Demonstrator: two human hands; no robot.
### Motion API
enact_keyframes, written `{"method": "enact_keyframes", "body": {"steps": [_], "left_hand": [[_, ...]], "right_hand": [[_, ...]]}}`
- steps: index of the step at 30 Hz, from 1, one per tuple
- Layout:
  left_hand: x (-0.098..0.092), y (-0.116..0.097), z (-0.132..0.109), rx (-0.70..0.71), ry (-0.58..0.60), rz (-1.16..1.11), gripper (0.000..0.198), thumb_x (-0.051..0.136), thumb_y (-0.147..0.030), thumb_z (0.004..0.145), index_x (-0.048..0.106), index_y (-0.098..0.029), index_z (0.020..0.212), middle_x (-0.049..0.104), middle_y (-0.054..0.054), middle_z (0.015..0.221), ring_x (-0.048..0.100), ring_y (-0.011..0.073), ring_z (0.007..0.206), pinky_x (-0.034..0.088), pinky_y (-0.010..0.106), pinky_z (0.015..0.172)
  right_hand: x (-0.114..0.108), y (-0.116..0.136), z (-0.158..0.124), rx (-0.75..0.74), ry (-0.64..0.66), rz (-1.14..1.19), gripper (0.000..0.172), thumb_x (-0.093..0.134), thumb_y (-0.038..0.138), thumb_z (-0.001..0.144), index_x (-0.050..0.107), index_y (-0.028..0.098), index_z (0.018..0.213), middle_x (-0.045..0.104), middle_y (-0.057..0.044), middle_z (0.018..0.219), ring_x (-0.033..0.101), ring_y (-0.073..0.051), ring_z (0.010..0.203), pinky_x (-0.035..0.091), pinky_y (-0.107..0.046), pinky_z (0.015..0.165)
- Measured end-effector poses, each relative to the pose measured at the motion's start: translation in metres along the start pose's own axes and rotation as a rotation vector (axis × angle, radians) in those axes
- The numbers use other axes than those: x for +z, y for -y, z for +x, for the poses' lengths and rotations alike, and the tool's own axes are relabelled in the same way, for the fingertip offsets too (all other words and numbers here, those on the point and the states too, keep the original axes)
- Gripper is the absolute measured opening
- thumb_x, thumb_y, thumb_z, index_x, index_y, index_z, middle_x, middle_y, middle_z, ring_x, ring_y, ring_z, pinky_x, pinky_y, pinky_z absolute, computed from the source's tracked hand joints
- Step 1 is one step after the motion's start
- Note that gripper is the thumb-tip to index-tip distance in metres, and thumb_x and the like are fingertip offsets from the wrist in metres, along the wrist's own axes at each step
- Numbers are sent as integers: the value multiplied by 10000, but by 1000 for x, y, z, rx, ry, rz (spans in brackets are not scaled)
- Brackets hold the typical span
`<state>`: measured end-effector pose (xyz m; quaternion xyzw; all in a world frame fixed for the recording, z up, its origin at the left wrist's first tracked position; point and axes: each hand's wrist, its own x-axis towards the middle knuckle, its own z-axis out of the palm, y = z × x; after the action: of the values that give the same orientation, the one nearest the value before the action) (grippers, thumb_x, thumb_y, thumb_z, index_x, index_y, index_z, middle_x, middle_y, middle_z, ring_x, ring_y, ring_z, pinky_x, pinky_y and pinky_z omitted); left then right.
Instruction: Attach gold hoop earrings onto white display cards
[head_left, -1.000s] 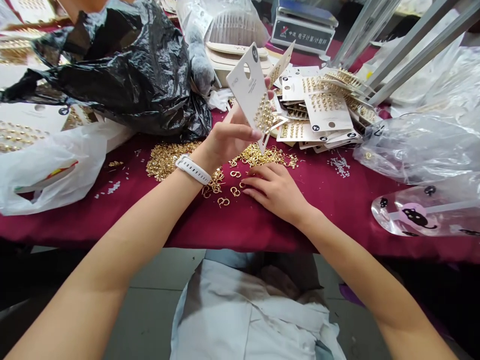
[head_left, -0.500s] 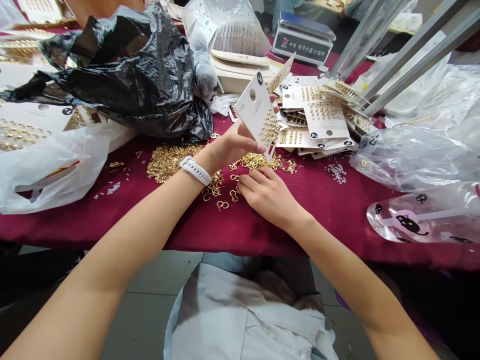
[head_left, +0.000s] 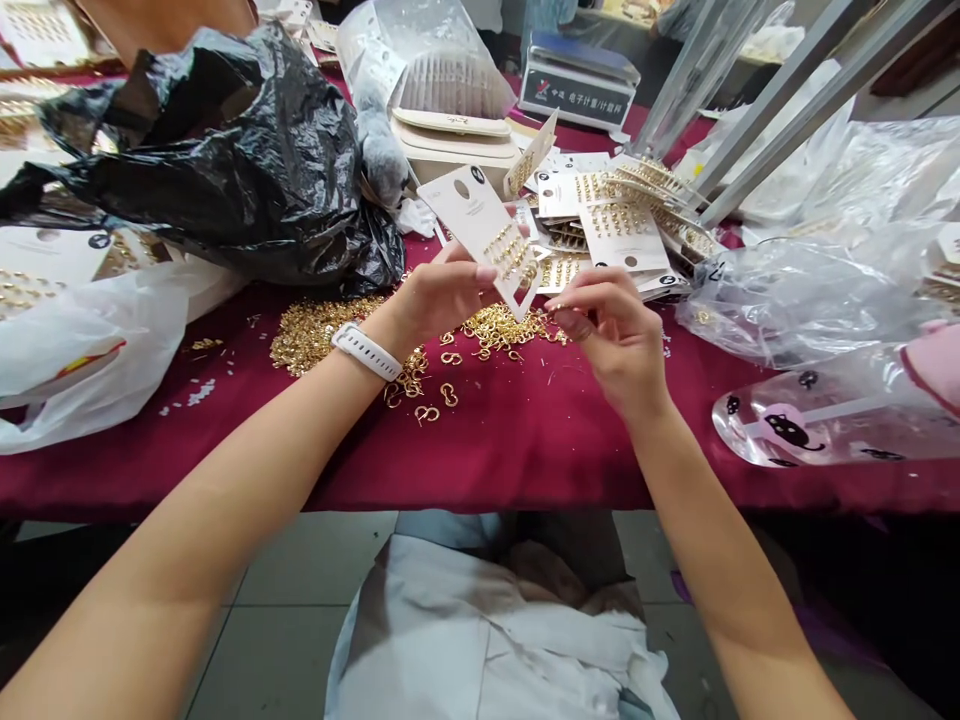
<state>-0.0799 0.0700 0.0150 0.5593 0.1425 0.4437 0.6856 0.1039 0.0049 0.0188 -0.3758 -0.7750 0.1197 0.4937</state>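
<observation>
My left hand (head_left: 439, 295) is closed on a white display card (head_left: 480, 225) that carries rows of gold earrings, and holds it tilted above the dark red tablecloth (head_left: 525, 430). My right hand (head_left: 615, 335) is raised just to the right of the card's lower edge, its fingers pinched on a small gold earring (head_left: 553, 308). Below both hands lies a heap of loose gold earrings (head_left: 502, 328), with a few single ones (head_left: 439, 380) nearer me. A white watch band (head_left: 366, 351) is on my left wrist.
A stack of filled earring cards (head_left: 622, 225) lies behind my right hand. A black plastic bag (head_left: 225, 170) fills the back left, a white bag (head_left: 82, 340) the left edge. Clear plastic bags (head_left: 817, 290), a cat-print pouch (head_left: 817, 425), a scale (head_left: 577, 85) and metal rails (head_left: 780, 90) stand at right.
My right hand has lifted off the cloth with an earring and come up beside the card. My left hand has lowered the card and tilted it flatter.
</observation>
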Motion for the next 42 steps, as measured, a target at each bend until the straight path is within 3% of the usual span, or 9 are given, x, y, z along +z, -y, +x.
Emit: {"method": "enact_keyframes", "body": {"steps": [3, 8, 16, 23, 29, 33, 37, 42], "left_hand": [[1, 3, -3, -81, 123, -35, 673, 711, -472, 552, 560, -207, 1152, 626, 68, 1141, 533, 306, 1167, 441, 408, 955], [-3, 9, -5, -131, 246, -12, 665, 743, -519, 526, 583, -193, 1083, 651, 89, 1074, 593, 328, 1069, 465, 440, 913], [-6, 12, -4, -149, 213, 40, 769, 737, -534, 527, 538, -160, 1169, 615, 133, 1140, 566, 372, 1106, 447, 491, 932], [-10, 17, -1, -127, 230, 3, 704, 770, -478, 534, 557, -193, 1142, 628, 103, 1145, 592, 313, 1071, 477, 406, 895], [-5, 17, -2, -77, 184, 63, 790, 774, -523, 532, 529, -187, 1204, 607, 107, 1178, 579, 310, 1100, 466, 424, 916], [-1, 20, -3, -103, 223, 72, 763, 717, -652, 563, 566, -193, 1154, 615, 99, 1160, 605, 285, 1050, 491, 401, 875], [-1, 24, -3, -70, 226, 59, 700, 729, -647, 563, 596, -218, 1100, 643, 61, 1103, 638, 223, 960, 513, 329, 820], [-3, 23, -2, -101, 221, 42, 648, 722, -631, 588, 594, -210, 1065, 648, 54, 1052, 651, 180, 877, 524, 301, 787]], "right_hand": [[0, -8, 2, 71, -106, -77, 94, 554, 319, 871, 614, 250, 849, 513, -33, 972, 549, -184, 1000, 497, -398, 851], [4, 0, -2, 13, -83, -60, 86, 588, 344, 847, 650, 285, 845, 510, -27, 984, 530, -206, 1014, 478, -443, 889], [0, 13, -5, -52, -82, -261, 127, 578, 350, 849, 699, 312, 837, 536, -37, 961, 501, -214, 975, 453, -408, 853], [2, 14, -5, -39, -49, -318, 160, 542, 365, 869, 688, 301, 851, 509, -45, 969, 483, -219, 977, 439, -416, 842], [2, 16, -5, -41, -45, -387, 170, 521, 359, 882, 677, 301, 848, 495, -40, 944, 477, -223, 958, 421, -424, 828], [1, 16, -7, -90, -85, -354, 173, 537, 360, 874, 690, 301, 818, 533, -43, 878, 497, -222, 924, 418, -410, 815], [2, 17, -10, -167, -133, -430, 162, 559, 342, 865, 696, 311, 785, 570, -39, 798, 507, -222, 873, 403, -410, 806], [1, 18, -11, -112, -70, -539, 225, 503, 399, 883, 704, 335, 803, 586, -57, 859, 467, -263, 935, 342, -459, 845]]}}
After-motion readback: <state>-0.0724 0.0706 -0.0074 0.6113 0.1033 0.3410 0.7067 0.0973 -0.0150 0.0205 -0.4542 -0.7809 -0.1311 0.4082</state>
